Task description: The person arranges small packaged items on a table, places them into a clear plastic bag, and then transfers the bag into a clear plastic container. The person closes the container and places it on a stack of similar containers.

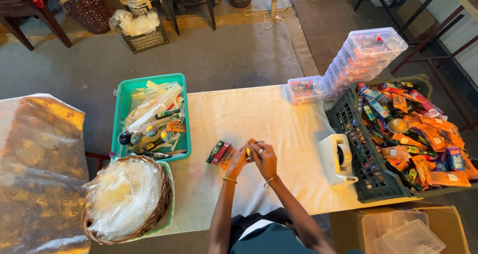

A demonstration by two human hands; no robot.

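Pinching one small yellow item [248,152] together, left hand [239,160] and right hand [265,158] touch.

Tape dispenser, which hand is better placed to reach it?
Probably the right hand. The tape dispenser sits on the person's right side of the table, with bare cloth between. The left hand is farther off, beside the small packets.

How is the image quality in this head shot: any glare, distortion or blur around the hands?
Head view: even daylight, soft shadows; the white tablecloth is bright but not blown out. Wide-angle bending shows at the table edges. The left hand and right hand are sharp enough, yet the small yellowish item between them is too hidden to identify.
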